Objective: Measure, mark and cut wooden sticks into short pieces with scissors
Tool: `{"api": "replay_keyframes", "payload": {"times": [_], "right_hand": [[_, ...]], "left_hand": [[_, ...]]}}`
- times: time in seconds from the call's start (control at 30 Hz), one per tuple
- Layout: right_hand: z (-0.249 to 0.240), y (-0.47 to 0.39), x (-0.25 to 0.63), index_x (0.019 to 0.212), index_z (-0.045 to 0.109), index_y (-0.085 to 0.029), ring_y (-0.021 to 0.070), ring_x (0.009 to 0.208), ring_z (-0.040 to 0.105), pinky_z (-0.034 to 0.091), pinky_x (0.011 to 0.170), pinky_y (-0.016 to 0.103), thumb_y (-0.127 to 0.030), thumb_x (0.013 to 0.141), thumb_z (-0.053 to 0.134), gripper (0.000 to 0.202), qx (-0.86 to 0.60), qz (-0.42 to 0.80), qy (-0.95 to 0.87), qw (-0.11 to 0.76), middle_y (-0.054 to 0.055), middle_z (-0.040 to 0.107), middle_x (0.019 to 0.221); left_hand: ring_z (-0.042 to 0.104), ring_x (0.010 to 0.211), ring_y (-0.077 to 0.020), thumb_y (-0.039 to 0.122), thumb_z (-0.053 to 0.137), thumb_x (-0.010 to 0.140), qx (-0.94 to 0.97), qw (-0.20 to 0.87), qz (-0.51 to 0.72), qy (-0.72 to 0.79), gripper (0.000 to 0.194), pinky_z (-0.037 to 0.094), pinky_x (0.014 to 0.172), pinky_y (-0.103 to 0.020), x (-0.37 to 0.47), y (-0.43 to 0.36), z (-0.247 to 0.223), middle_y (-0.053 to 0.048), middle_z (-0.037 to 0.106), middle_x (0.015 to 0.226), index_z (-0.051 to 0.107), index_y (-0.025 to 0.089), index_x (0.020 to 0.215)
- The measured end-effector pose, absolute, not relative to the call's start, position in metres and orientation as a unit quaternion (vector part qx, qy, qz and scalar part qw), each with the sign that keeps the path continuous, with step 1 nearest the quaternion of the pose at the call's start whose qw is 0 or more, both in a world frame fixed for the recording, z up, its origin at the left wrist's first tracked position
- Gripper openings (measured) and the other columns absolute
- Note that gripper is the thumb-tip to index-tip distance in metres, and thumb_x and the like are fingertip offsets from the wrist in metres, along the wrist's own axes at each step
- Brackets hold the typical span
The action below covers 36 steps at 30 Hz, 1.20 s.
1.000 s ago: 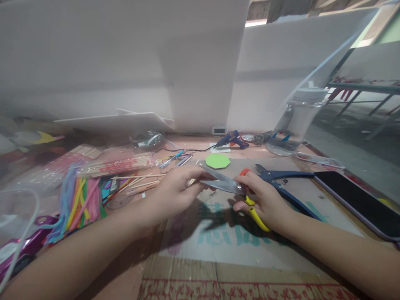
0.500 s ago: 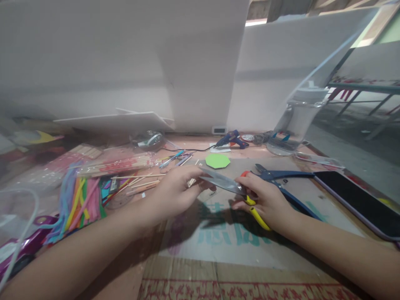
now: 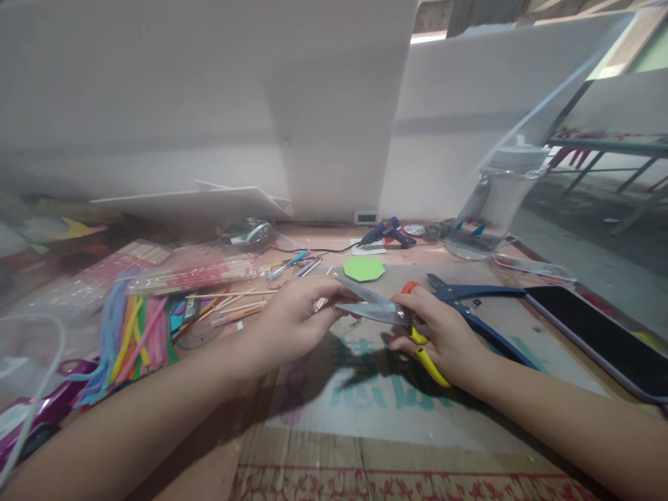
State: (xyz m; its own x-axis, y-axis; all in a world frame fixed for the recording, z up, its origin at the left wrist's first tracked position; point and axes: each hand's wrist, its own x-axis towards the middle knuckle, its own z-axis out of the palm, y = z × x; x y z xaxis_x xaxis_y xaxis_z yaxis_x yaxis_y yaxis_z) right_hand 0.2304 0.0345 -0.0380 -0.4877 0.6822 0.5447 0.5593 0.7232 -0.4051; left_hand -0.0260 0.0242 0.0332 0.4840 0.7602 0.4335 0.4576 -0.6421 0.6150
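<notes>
My right hand [image 3: 435, 334] is closed round the yellow and red handles of a pair of scissors [image 3: 383, 312]. The blades are parted and point left, their tips close to the fingers of my left hand [image 3: 305, 316]. Those left fingers are pinched together; whatever they hold is hidden or too small to make out. Beneath both hands lies a translucent sheet [image 3: 313, 417] with teal lettering. Just beyond the hands is a green octagonal piece [image 3: 364, 268]. Blue-handled cutters [image 3: 470, 313] lie right beside my right hand.
A phone [image 3: 600, 341] lies at the right, with a clear water jug [image 3: 485, 202] behind it. A blue glue gun [image 3: 386, 233] sits near the white board. On the left are bagged sticks [image 3: 198, 273], colourful pipe cleaners [image 3: 138, 334] and pens [image 3: 287, 266].
The scissor blades have spread apart from nearly closed. Both hands stay in about the same place.
</notes>
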Motion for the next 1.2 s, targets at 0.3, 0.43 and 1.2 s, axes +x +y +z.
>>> {"api": "replay_keyframes", "payload": {"times": [0.3,0.43,1.2], "right_hand": [[-0.0398,0.0339,0.2301,0.102,0.063,-0.021,0.0156,0.061,0.048,0.04,0.055,0.028,-0.064,0.09,0.059,0.044,-0.39,0.124,-0.849,0.334,-0.001,0.05,0.075],[-0.0391,0.035,0.2295,0.108,0.062,-0.02,0.0184,0.068,0.053,0.045,0.06,0.031,-0.066,0.089,0.06,0.05,-0.364,0.112,-0.847,0.371,0.003,0.055,0.082],[-0.0409,0.0363,0.2301,0.112,0.06,-0.019,0.0186,0.071,0.053,0.045,0.062,0.03,-0.066,0.09,0.057,0.052,-0.356,0.095,-0.852,0.372,0.003,0.055,0.084]], "left_hand": [[0.071,0.081,-0.0118,0.011,0.055,0.092,0.835,0.221,0.362,0.35,0.02,0.054,0.076,-0.022,-0.0257,0.0297,0.0276,0.0,0.077,0.087,0.073,0.019,0.091],[0.072,0.089,-0.0136,0.008,0.055,0.088,0.837,0.217,0.353,0.358,0.023,0.056,0.081,-0.023,-0.027,0.0289,0.0292,-0.002,0.079,0.097,0.074,0.018,0.097],[0.071,0.085,-0.0128,0.005,0.05,0.089,0.839,0.244,0.35,0.338,0.028,0.055,0.077,-0.021,-0.0255,0.0264,0.0331,-0.002,0.077,0.091,0.073,0.017,0.102]]}}
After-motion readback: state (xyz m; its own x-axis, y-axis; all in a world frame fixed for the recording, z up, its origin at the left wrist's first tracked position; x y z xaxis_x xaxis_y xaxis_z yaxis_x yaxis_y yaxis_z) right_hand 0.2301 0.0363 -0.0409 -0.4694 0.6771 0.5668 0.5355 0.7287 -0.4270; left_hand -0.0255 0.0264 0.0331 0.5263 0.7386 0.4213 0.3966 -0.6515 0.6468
